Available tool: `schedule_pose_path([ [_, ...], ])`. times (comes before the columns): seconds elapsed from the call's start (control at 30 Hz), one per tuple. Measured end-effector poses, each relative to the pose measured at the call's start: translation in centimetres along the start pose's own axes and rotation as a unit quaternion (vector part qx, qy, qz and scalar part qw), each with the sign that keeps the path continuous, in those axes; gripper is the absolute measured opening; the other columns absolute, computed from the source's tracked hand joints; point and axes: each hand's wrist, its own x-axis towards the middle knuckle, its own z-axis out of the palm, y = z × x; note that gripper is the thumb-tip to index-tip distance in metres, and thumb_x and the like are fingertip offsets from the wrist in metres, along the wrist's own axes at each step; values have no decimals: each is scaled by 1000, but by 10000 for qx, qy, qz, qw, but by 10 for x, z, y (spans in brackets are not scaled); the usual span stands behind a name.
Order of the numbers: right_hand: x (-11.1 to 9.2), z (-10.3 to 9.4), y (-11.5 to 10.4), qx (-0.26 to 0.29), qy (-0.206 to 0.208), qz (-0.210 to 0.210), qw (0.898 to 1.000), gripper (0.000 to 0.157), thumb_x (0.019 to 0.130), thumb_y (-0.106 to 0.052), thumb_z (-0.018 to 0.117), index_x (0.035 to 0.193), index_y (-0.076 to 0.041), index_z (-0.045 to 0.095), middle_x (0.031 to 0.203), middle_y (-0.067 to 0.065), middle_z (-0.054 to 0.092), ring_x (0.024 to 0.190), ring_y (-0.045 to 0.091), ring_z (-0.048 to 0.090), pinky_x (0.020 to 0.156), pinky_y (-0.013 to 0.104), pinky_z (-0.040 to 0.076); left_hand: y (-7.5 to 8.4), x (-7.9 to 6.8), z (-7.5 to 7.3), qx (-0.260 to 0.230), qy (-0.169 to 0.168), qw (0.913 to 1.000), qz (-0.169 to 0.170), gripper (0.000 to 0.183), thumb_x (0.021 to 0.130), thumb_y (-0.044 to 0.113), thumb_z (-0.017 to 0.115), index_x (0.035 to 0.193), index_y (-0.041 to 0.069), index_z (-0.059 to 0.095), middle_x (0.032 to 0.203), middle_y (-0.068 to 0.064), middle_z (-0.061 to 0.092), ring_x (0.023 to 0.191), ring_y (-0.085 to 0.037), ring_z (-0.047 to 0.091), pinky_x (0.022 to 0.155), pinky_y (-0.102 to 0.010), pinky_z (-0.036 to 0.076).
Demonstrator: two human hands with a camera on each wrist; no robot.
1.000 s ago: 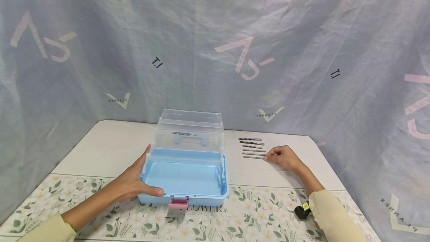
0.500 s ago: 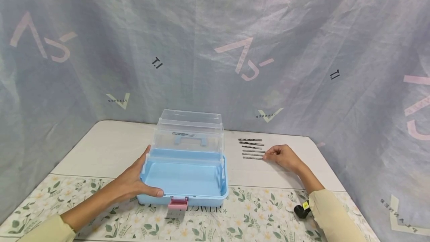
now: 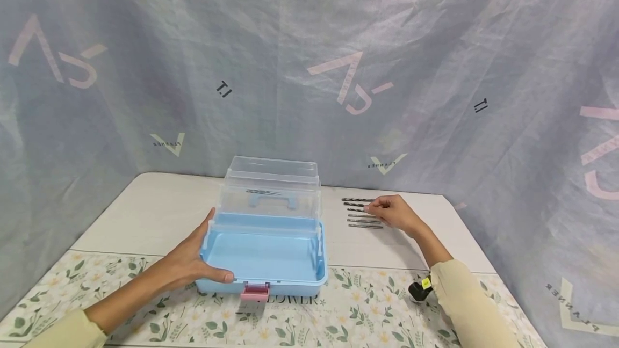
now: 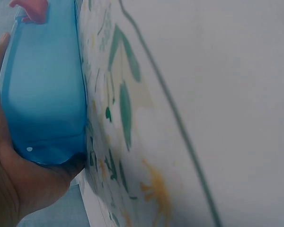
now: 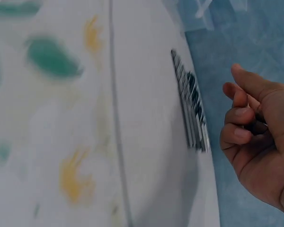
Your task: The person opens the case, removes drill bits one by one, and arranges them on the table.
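In the head view a light blue toolbox (image 3: 261, 256) with clear fold-up trays (image 3: 271, 180) stands raised and unfolded. My left hand (image 3: 198, 259) grips its left front corner, thumb along the front rim, fingers on the left side; the left wrist view shows the hand (image 4: 26, 177) around the toolbox's end (image 4: 45, 109). To the right, several metal drill bits (image 3: 364, 220) lie in a row. Above the row's right end is my right hand (image 3: 396, 212). In the right wrist view its fingers (image 5: 237, 132) are curled with nothing visible between them, apart from the drill bits (image 5: 190, 109).
A few more drill bits (image 3: 263, 192) show through the clear trays. A pink latch (image 3: 254, 291) hangs at the toolbox's front. The white table (image 3: 145, 214) has a floral cover (image 3: 358, 316) along its front. A grey printed curtain (image 3: 271, 69) hangs behind and beside it.
My right hand has left the right end of the nearest drill bit and moved up and slightly left over the farther ones. The left hand keeps its hold on the toolbox.
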Motion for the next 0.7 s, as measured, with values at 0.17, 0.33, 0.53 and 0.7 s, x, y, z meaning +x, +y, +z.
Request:
schedule_pose_path([
  [0.17, 10, 8, -19, 115, -188, -230, 9995, 43, 111, -37, 75, 125, 4, 78, 67, -3, 52, 59, 16, 45, 61, 38, 46, -2, 0, 0, -58, -4, 10000, 9, 168, 73, 48, 107, 180, 32, -22, 185, -38, -4, 165, -73, 11, 116, -92, 37],
  [0.33, 17, 15, -34, 186, -261, -369, 9988, 42, 113, -35, 72, 125, 5, 76, 72, -1, 57, 65, 18, 49, 65, 39, 47, -3, 1, 1, -45, -9, 10000, 36, 169, 73, 47, 108, 180, 31, -22, 185, -38, -3, 165, -73, 12, 115, -91, 38],
  [0.53, 29, 22, -51, 220, -229, -625, 9975, 39, 112, -34, 73, 123, 3, 78, 80, 9, 67, 74, 27, 61, 75, 44, 57, -3, -1, 0, 15, 18, 10000, 29, 168, 73, 48, 107, 180, 31, -22, 185, -38, -2, 164, -73, 13, 115, -91, 39],
  [0.7, 38, 29, -73, 253, -167, -825, 9961, 29, 112, -34, 74, 118, -6, 81, 93, 17, 75, 88, 44, 72, 86, 56, 65, -3, 0, 0, 30, 41, 10000, 71, 168, 73, 49, 107, 180, 31, -22, 185, -38, -2, 165, -72, 13, 115, -91, 38],
])
